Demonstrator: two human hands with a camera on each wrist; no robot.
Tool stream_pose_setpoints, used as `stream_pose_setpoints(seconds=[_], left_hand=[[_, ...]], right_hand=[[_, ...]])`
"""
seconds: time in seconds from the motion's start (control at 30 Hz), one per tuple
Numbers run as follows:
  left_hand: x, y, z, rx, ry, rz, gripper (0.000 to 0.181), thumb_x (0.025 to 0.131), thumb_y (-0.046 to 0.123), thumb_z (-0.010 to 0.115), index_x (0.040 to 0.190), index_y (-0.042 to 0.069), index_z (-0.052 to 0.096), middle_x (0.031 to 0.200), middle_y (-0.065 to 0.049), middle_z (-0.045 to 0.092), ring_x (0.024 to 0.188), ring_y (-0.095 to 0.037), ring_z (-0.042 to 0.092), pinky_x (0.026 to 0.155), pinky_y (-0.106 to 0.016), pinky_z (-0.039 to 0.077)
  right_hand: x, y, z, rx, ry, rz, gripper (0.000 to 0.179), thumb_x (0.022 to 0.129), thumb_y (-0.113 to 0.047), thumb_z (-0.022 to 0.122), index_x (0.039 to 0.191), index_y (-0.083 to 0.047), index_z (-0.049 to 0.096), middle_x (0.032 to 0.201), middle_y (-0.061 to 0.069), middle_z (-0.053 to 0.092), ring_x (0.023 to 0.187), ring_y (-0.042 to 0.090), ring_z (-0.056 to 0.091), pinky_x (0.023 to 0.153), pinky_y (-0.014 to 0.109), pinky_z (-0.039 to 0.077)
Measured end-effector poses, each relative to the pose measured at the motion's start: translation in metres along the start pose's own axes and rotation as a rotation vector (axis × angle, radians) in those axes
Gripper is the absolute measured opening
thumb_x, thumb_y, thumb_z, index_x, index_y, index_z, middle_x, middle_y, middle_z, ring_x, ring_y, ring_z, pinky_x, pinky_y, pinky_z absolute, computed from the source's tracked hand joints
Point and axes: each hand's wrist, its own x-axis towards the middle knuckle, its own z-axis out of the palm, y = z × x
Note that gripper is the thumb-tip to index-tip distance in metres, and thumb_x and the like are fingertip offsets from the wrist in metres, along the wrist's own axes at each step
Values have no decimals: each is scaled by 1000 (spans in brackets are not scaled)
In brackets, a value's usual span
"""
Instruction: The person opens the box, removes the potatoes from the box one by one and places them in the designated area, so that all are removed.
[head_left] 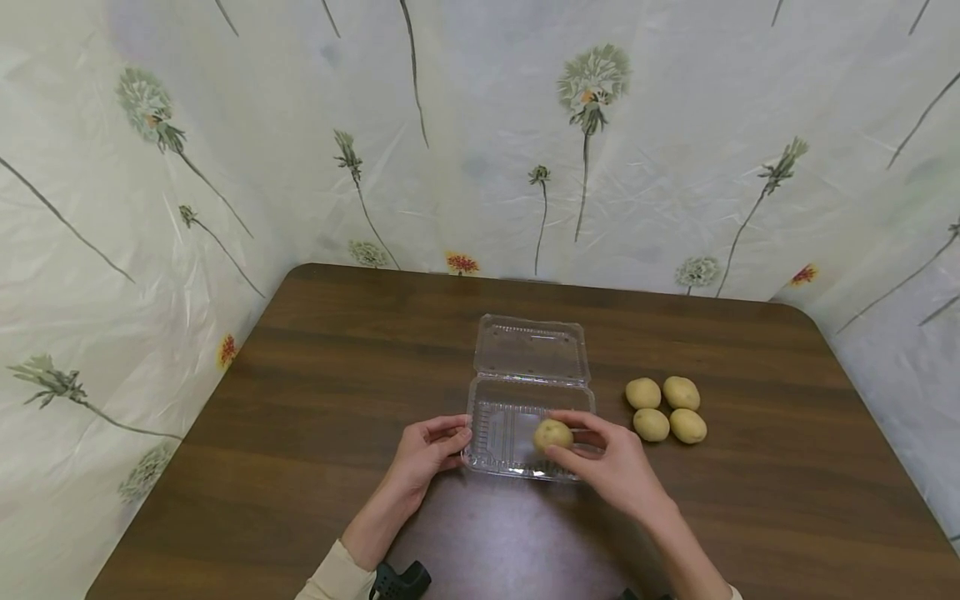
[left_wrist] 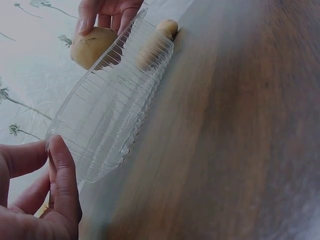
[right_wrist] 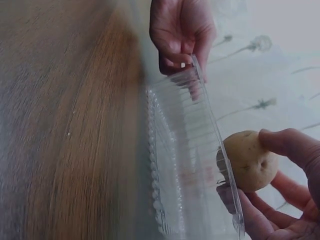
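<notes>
A clear plastic clamshell container (head_left: 498, 467) lies on the table with its lid (head_left: 532, 350) folded back away from me. My left hand (head_left: 429, 454) pinches the left rim of its base between thumb and fingers. In my right hand (head_left: 611, 462) a potato (head_left: 552, 436) is held by thumb and fingertips, over the right part of the base. The right wrist view shows this potato (right_wrist: 250, 161) at rim height, partly behind the clear wall. Several other potatoes (head_left: 651, 425) sit in a cluster on the table, right of the container.
The dark wooden table (head_left: 360, 358) has rounded far corners. Behind it and on both sides hangs a pale sheet (head_left: 480, 167) with a dandelion print. A black device (head_left: 401, 581) is strapped at my left wrist, close to the near side of the table.
</notes>
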Motion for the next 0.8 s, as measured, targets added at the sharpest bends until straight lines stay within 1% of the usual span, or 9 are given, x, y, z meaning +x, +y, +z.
stream_pose_setpoints(seconds=[0.1,0.2,0.3,0.57,0.8], left_hand=[[-1,1,0,2,3,-1,40,89,9,72,123,-10,61,92,-5,66,76,-13,62,67,-26,56],[-1,1,1,3,4,2,40,89,9,72,123,-10,61,92,-5,66,76,-12,61,67,-26,56],[-1,1,1,6,1,3,40,89,9,72,123,-10,61,92,-5,66,76,-12,61,67,-26,56],[0,-1,-1,16,5,-1,40,89,10,72,122,-9,62,92,-6,66,76,-13,62,68,-27,56],[-1,1,0,23,8,-5,40,89,12,73,123,-8,63,94,-7,66,77,-13,62,69,-26,56]], right_hand=[[-1,1,-2,1,6,4,46,81,-28,82,122,-15,67,121,4,65,105,29,65,75,30,56],[-2,2,-5,2,9,5,48,82,-26,81,124,-10,65,122,7,64,105,31,65,76,29,56],[-4,2,-7,-2,18,10,48,82,-26,81,124,-10,65,122,8,64,105,31,65,75,29,56],[-7,5,-12,-18,35,-22,45,83,-24,81,124,-11,65,118,9,66,102,27,67,78,28,55],[-8,7,-15,-34,37,-37,46,83,-23,80,124,-7,65,118,10,66,101,28,67,77,28,56]])
